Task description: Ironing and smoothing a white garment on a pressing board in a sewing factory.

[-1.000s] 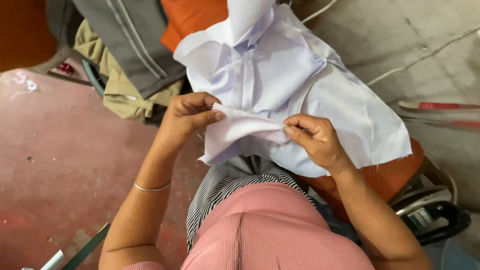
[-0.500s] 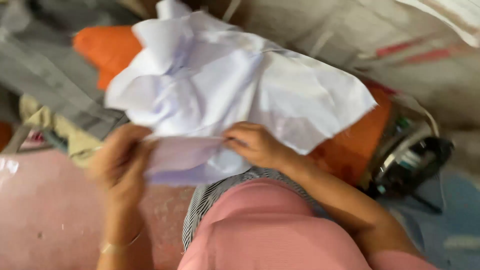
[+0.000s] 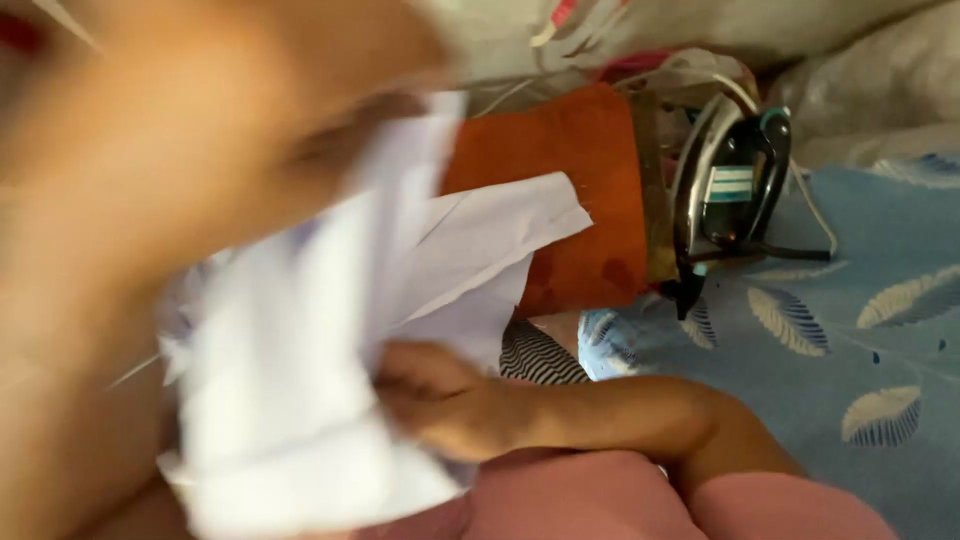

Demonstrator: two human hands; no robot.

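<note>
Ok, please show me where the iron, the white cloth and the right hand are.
iron (image 3: 735,185): head view, on its dark handle.
white cloth (image 3: 290,400): head view, on its blurred middle.
right hand (image 3: 445,400): head view, on the knuckles, gripping the cloth.

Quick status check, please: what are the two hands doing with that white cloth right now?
Right hand gripping pale white cloth. Left hand raised close to camera, blurred, grip unclear. Grey clothes iron beside orange pad, clear of cloth.
</note>
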